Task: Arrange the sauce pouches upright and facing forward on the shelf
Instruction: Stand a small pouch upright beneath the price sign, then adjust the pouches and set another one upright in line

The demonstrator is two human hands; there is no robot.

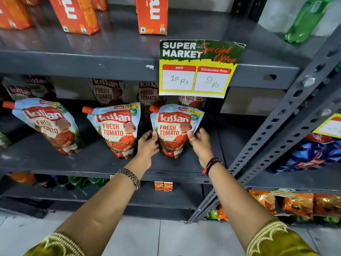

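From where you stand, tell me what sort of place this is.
Most likely a supermarket aisle. A price tag printed "Super Market Special Offer" hangs from a grey metal shelf, several identical ketchup pouches stand in rows, and juice cartons sit on the shelf above.

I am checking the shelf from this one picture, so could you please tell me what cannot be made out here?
- Back-row pouches, head view: dim, their tops cut off by the shelf above; one is mostly behind the price sign.
- Held pouch: its side edges are covered by the left hand and right hand.
- Fine print on the pouches: too small.
- Leftmost items: cut off by the frame edge.
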